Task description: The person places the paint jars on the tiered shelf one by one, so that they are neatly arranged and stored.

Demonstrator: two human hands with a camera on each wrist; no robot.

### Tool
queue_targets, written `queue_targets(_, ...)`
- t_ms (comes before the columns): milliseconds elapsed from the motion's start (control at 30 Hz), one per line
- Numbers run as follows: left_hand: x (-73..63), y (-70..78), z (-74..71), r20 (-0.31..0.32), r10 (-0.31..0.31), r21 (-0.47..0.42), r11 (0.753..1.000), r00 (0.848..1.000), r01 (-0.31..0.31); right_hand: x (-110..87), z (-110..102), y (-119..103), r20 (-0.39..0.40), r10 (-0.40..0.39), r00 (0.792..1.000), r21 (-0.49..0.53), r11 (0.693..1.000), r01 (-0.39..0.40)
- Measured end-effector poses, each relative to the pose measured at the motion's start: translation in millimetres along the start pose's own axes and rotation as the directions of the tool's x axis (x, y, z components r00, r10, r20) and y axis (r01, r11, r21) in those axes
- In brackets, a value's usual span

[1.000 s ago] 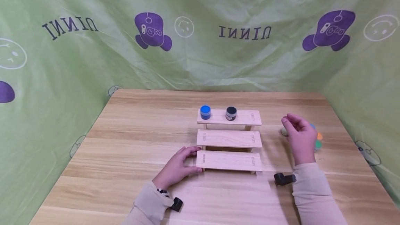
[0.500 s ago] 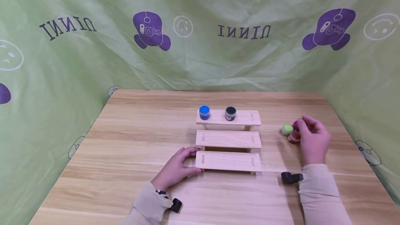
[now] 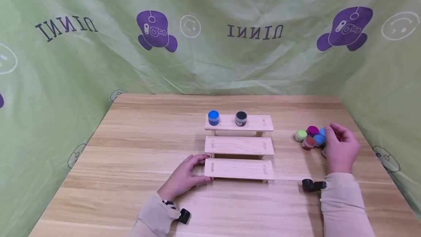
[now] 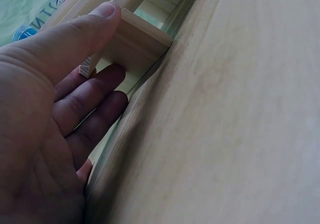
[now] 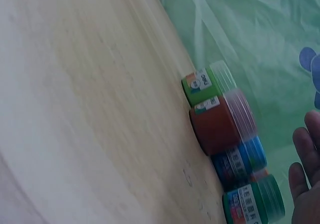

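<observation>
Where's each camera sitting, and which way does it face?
Head: on the head, facing forward and down at the wooden stand; left hand, right hand and sleeves show.
Left wrist: worn there, facing the stand's end; left thumb and fingers show.
Right wrist: worn there, facing the jars; right fingers show.
Head and right wrist share the red-brown jar.

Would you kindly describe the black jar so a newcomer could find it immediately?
Find the three-tier wooden stand on the table. On its tier farthest from the person, the black jar stands near the middle, its dark colour distinguishing it from the bright blue jar at the left end.
</observation>
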State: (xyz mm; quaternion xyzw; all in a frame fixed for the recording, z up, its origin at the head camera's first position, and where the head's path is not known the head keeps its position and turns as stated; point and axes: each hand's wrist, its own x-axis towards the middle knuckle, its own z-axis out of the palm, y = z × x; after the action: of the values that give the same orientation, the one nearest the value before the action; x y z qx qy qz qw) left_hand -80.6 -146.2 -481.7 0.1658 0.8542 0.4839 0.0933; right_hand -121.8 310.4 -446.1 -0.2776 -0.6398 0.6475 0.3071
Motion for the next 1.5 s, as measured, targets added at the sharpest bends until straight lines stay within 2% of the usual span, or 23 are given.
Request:
queue_targets(233,-1.2,1.8,-0.7,-0.005,-0.002,-0.001,1.0,1.0,0.002,8.9,-11,4,-0.002,0.007,1.0,-0.059,0.998,-0.007)
queue_targets(433,-0.5,0.5,-0.7,-0.001,0.023,0.005,1.0,1.0,-0.023,13.2,-20,4,0.003,0.077,0.997,-0.059,0.995,-0.077)
queue_targets(533,-0.2,-0.5,-0.7,0.002,0.05,0.007,0.999,0.999,-0.05,14.6,-24,4,0.017,0.099,0.995,-0.134,0.986,-0.096)
queue_targets(667,0.4,-0.6,-0.7,0.007,0.046,0.007,0.999,0.999,-0.046,16.7,-28,8,0.045,0.107,0.993,-0.257,0.962,-0.092)
queue_targets(833,1.2,0.0,-1.2,0.013,0.02,0.0,1.0,1.0,-0.02,19.4,-32,12,0.093,0.136,0.986,-0.354,0.931,-0.095)
queue_targets(1133,0.7,-0.2,-1.5,0.014,0.015,0.0,1.0,1.0,-0.015,20.2,-36,14,0.156,0.209,0.965,-0.521,0.848,-0.099)
queue_targets(1367,1.2,0.4,-1.7,0.02,0.017,0.002,1.0,1.0,-0.017,22.9,-39,15,0.19,0.226,0.956,-0.563,0.822,-0.083)
queue_targets(1500,1.2,0.8,-2.1,0.021,0.015,-0.001,1.0,1.0,-0.015,23.8,-41,16,0.223,0.218,0.95,-0.597,0.801,-0.044)
